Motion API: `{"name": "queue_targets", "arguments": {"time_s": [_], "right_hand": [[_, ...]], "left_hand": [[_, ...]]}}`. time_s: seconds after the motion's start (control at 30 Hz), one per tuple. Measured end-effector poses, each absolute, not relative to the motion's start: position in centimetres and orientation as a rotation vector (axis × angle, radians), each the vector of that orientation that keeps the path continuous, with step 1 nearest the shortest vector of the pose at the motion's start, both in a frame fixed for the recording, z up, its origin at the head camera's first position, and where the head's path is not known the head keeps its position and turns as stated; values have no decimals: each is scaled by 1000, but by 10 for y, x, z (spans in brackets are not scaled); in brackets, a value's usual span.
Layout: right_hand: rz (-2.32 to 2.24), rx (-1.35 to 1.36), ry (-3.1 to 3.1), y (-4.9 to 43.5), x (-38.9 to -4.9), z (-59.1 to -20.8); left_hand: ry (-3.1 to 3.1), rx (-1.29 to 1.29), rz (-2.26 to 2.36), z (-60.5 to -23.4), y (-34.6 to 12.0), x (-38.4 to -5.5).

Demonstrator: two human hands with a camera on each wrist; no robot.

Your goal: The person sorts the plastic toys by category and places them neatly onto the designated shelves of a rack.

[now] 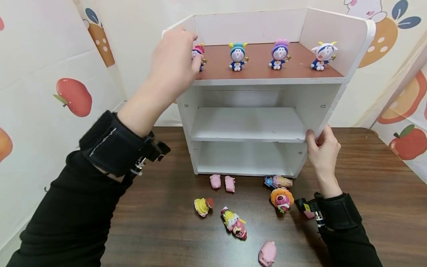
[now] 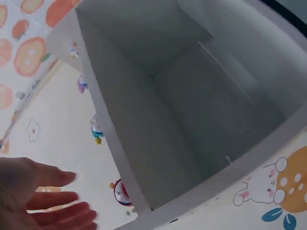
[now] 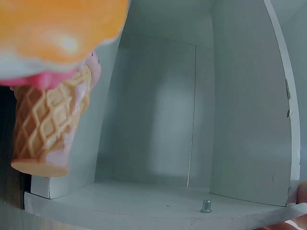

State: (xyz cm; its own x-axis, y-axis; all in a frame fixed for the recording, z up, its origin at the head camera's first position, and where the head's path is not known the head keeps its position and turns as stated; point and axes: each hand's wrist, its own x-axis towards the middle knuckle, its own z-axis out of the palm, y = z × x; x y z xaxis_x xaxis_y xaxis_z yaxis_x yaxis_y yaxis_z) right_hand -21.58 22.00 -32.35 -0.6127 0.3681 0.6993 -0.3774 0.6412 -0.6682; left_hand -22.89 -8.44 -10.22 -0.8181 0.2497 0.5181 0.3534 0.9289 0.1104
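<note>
My left hand is at the upper left corner of a small white shelf, beside a figurine with a red hood that it partly hides. In the left wrist view its fingers reach out straight and hold nothing. Along the brown top board stand a figurine in a teal hood, one in a purple hood and one in a white hood, all upright. My right hand grips the shelf's right side panel, thumb at the front edge.
On the wooden table before the shelf lie several pink pigs, a yellow figurine, a yellow-and-pink figurine, an orange-rimmed figurine and an ice-cream-cone figurine. A patterned sheet hangs behind.
</note>
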Motion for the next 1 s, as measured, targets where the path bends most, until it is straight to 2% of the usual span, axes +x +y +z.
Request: {"name": "queue_targets", "arguments": {"time_s": [0.17, 0.5, 1.0], "right_hand": [[1048, 0, -1966, 221, -216, -323], [1049, 13, -1967, 220, -216, -324], [1059, 24, -1961, 220, -216, -323]], "left_hand": [[-2316, -571, -315, -118, -91, -225], [-1991, -893, -383, -151, -92, -189], [-2137, -1202, -291, -231, -84, -176]]}}
